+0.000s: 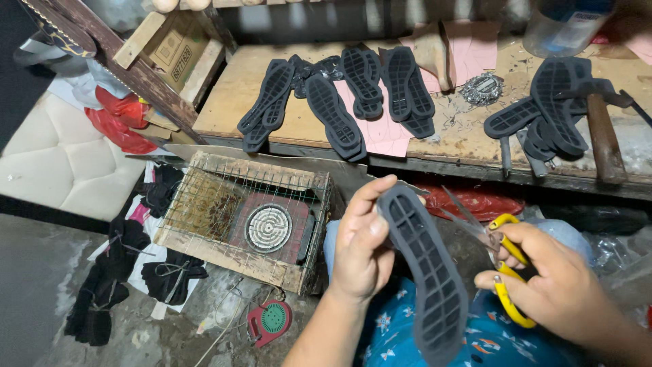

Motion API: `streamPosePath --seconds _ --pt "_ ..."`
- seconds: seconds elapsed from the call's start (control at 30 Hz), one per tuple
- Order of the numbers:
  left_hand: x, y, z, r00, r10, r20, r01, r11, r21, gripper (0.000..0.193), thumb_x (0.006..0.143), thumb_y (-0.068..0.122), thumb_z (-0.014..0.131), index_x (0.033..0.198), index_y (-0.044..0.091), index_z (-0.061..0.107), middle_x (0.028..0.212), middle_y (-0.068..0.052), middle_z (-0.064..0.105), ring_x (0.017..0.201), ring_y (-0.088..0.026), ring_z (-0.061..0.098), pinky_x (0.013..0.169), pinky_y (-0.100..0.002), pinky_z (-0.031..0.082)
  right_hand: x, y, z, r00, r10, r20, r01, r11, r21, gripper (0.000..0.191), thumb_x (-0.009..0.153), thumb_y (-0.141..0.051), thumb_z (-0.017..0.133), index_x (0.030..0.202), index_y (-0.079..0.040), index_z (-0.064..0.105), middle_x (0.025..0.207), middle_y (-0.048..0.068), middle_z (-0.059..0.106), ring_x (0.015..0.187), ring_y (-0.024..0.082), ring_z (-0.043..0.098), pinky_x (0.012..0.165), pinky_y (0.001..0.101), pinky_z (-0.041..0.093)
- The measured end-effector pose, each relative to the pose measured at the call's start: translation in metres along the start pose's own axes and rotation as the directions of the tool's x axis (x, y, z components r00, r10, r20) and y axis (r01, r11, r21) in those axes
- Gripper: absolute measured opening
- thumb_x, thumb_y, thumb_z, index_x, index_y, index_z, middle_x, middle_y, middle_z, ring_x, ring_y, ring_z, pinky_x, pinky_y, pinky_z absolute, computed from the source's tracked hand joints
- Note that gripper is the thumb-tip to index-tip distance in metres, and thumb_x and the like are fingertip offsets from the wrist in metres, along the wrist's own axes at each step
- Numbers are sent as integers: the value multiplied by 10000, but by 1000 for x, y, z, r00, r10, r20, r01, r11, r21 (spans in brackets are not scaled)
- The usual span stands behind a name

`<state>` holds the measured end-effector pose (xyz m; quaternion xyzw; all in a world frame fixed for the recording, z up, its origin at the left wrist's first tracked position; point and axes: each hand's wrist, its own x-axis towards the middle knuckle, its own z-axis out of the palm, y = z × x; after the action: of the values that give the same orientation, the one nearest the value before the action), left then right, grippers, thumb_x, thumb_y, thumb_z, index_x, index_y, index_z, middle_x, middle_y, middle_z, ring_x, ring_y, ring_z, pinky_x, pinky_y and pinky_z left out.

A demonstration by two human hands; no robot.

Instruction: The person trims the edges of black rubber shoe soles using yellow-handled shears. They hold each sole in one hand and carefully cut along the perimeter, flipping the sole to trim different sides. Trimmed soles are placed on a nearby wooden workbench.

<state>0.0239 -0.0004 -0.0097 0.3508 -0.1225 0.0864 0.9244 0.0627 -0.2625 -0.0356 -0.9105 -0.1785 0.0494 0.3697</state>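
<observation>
Two hands work over the person's lap, below the front edge of the bench [272,132]. The left hand [363,248] pinches a dark rubber shoe sole [428,272] near its upper end, thumb pressed along the edge, tread side facing up. The right hand [553,285] grips yellow-handled scissors [492,255], fingers closed through the loops, blades parted and touching the sole's right edge. Judging by this, trimming of this sole is underway and unfinished. Several similar soles [339,98] lie along the middle of the bench, and more sit stacked [543,112] near its right end beside a hammer [601,132]; whether those are trimmed cannot be told. Rubber shavings scatter across the bench top.
</observation>
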Motion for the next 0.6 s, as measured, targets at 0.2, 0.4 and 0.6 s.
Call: streamPosePath --seconds 0.2,0.4,0.6 --pt "8 1 -5 964 -250 -88 220 939 -263 609 1127 493 407 1432 -23 515 1055 -205 653 858 -210 664 534 -282 537 19 -20 -29 988 -153 -13 145 958 -248 653 577 -418 887 1093 -79 675 880 66 708 766 238 697 696 351 551" --pt "-1 4 -2 941 -337 -45 321 924 -207 632 1106 539 396 1395 -10 515 967 -213 632 656 -197 611 452 -288 469 21 -31 -38 912 -409 -27 370 849 -377 662 600 -526 833 1051 -66 682 908 88 711 768 278 697 674 366 540" --pt "-7 6 2 945 -320 -69 306 939 -159 617 1111 519 412 1397 -16 524 955 -204 642 551 -166 563 423 -273 436 18 -28 -32 946 -324 24 311 882 -353 656 585 -546 847 1027 -84 698 812 47 697 699 244 683 630 362 526"
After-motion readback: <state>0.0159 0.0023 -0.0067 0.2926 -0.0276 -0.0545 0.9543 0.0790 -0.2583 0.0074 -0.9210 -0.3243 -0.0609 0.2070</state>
